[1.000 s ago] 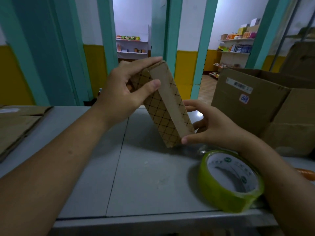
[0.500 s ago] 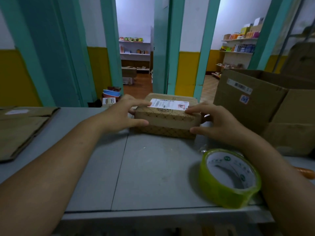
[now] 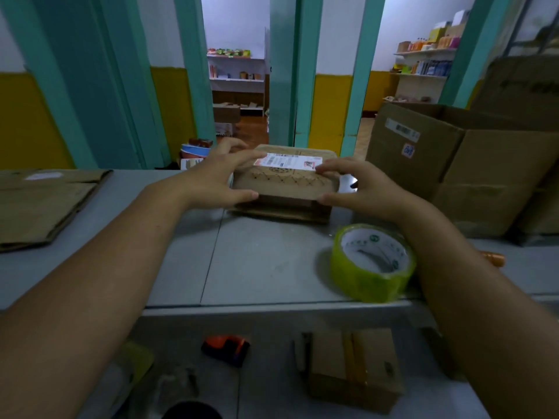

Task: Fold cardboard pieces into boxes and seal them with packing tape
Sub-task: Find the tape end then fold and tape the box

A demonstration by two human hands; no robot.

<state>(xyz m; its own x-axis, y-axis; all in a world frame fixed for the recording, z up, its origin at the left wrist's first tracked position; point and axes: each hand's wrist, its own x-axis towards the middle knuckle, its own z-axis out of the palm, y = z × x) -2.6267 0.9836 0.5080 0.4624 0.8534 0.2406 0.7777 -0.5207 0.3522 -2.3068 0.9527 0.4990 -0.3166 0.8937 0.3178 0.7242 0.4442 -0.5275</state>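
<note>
A small brown patterned cardboard box (image 3: 284,184) with a white shipping label on top lies flat at the far middle of the grey table (image 3: 260,267). My left hand (image 3: 216,178) grips its left end, fingers on top and thumb against the front edge. My right hand (image 3: 355,186) grips its right end the same way. The box's upper part looks slightly lifted from its base at the front. A roll of yellow-green packing tape (image 3: 372,263) stands on the table near the front edge, close to my right forearm.
A large open cardboard carton (image 3: 453,164) stands at the right. Flattened cardboard (image 3: 42,204) lies at the left. Below the table's front edge are an orange tape dispenser (image 3: 227,349) and a small taped box (image 3: 354,367). Teal door posts stand behind the table.
The box, held tilted on end in the air a second ago, now lies flat on the table with its label up. Both hands stay on its ends.
</note>
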